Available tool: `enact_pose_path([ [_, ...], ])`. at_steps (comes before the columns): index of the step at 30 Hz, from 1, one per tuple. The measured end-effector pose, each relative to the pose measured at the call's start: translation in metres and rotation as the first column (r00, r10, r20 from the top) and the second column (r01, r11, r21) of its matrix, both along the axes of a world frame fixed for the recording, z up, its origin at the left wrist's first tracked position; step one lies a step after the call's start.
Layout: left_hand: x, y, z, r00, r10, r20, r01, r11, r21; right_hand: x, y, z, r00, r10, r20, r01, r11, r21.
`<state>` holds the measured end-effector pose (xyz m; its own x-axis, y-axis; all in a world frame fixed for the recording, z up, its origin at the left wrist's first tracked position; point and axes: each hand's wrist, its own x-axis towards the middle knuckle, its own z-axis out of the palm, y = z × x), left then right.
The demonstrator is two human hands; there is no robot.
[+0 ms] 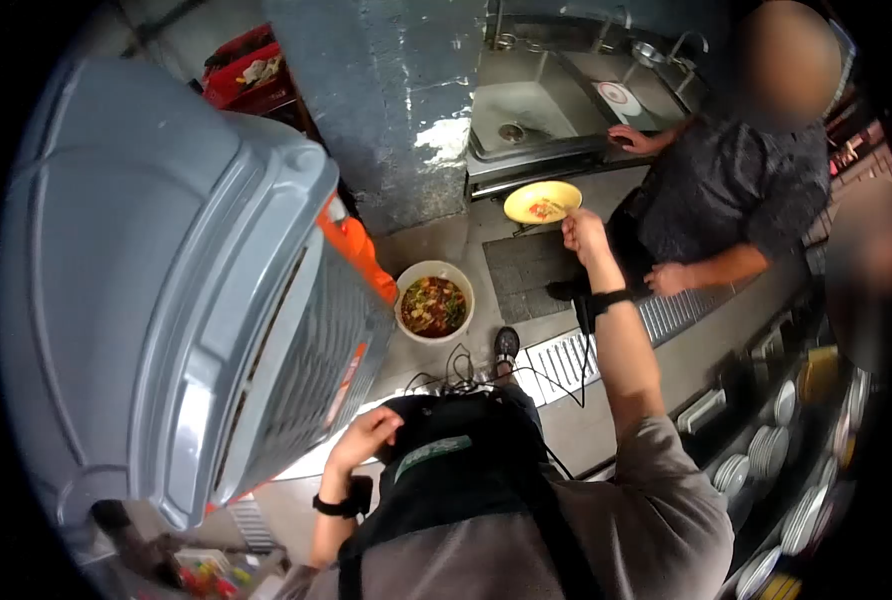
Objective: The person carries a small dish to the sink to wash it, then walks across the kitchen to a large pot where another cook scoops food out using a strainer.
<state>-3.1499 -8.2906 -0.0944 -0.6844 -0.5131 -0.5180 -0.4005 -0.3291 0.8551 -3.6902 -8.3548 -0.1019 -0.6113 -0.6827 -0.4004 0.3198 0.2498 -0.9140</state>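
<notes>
A grey metal sink [554,103] stands upper right of centre in the frame. Below it, my right hand [586,234] pinches the rim of a shallow yellow plate [519,204] with reddish food scraps [541,210]; it looks light, stiff, probably greasy, best held there. That arm stretches forward. My left hand [368,436], lower centre, curls its fingers; I can't tell whether around anything.

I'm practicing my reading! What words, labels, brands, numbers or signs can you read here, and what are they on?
None can be read clearly.
Apron: the green patch seems to have pale lettering, too blurred to read.
Orange strip: any marks are too small.
</notes>
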Motion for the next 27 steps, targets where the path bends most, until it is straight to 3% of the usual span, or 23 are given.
enact_pose_path([
  [2, -0.023, -0.014, -0.014, 0.981, 0.182, 0.071, -0.185, 0.982, 0.046, -0.056, -0.070, -0.016, 0.997, 0.052, -0.062, -0.053, 0.999, -0.004],
  [3, -0.035, -0.017, -0.021, 0.954, 0.294, 0.062, -0.300, 0.945, 0.128, -0.082, -0.104, -0.025, 0.988, 0.088, -0.125, -0.087, 0.996, 0.015],
  [7, -0.111, -0.022, -0.019, 0.791, 0.591, 0.159, -0.612, 0.773, 0.168, -0.171, -0.246, -0.076, 0.977, 0.126, -0.171, -0.099, 0.982, 0.158],
  [9, -0.166, -0.027, 0.007, 0.746, 0.634, 0.204, -0.663, 0.737, 0.136, -0.197, -0.308, -0.095, 0.938, 0.201, -0.284, -0.089, 0.927, 0.363],
  [10, -0.185, -0.030, 0.012, 0.777, 0.605, 0.172, -0.628, 0.764, 0.151, -0.232, -0.345, -0.156, 0.781, 0.397, -0.482, -0.169, 0.877, 0.450],
  [11, -0.205, -0.033, 0.019, 0.783, 0.602, 0.158, -0.622, 0.770, 0.142, -0.219, -0.351, -0.142, 0.898, 0.220, -0.381, -0.091, 0.940, 0.328],
  [13, -0.229, -0.040, 0.022, 0.771, 0.611, 0.179, -0.635, 0.756, 0.159, -0.232, -0.388, -0.167, 0.821, 0.366, -0.438, -0.077, 0.832, 0.550],
  [15, -0.236, -0.036, 0.022, 0.718, 0.662, 0.216, -0.693, 0.709, 0.129, -0.252, -0.419, -0.231, 0.785, 0.420, -0.455, -0.116, 0.821, 0.558],
  [16, -0.239, -0.034, 0.026, 0.675, 0.712, 0.196, -0.736, 0.668, 0.111, -0.243, -0.417, -0.219, 0.801, 0.407, -0.438, -0.115, 0.824, 0.555],
  [17, -0.242, -0.034, 0.025, 0.633, 0.754, 0.173, -0.773, 0.627, 0.096, -0.235, -0.418, -0.204, 0.876, 0.379, -0.298, -0.147, 0.799, 0.584],
  [19, -0.245, -0.021, 0.020, 0.594, 0.783, 0.185, -0.804, 0.585, 0.108, -0.241, -0.428, -0.243, 0.836, 0.490, -0.249, -0.235, 0.728, 0.643],
  [20, -0.248, -0.016, 0.019, 0.579, 0.796, 0.175, -0.815, 0.571, 0.097, -0.235, -0.422, -0.247, 0.912, 0.352, -0.208, -0.187, 0.811, 0.555],
  [21, -0.251, -0.012, 0.020, 0.562, 0.811, 0.160, -0.827, 0.556, 0.083, -0.232, -0.410, -0.242, 0.908, 0.363, -0.208, -0.193, 0.804, 0.562],
  [23, -0.257, -0.002, 0.024, 0.534, 0.828, 0.171, -0.845, 0.530, 0.075, -0.219, -0.385, -0.231, 0.865, 0.464, -0.190, -0.322, 0.805, 0.499],
  [24, -0.259, 0.004, 0.027, 0.511, 0.850, 0.129, -0.859, 0.502, 0.096, -0.203, -0.360, -0.196, 0.753, 0.602, -0.266, -0.440, 0.761, 0.477],
  [27, -0.251, 0.031, 0.033, 0.423, 0.906, 0.030, -0.901, 0.416, 0.123, -0.153, -0.278, -0.179, 0.687, 0.646, -0.332, -0.582, 0.763, 0.281],
])
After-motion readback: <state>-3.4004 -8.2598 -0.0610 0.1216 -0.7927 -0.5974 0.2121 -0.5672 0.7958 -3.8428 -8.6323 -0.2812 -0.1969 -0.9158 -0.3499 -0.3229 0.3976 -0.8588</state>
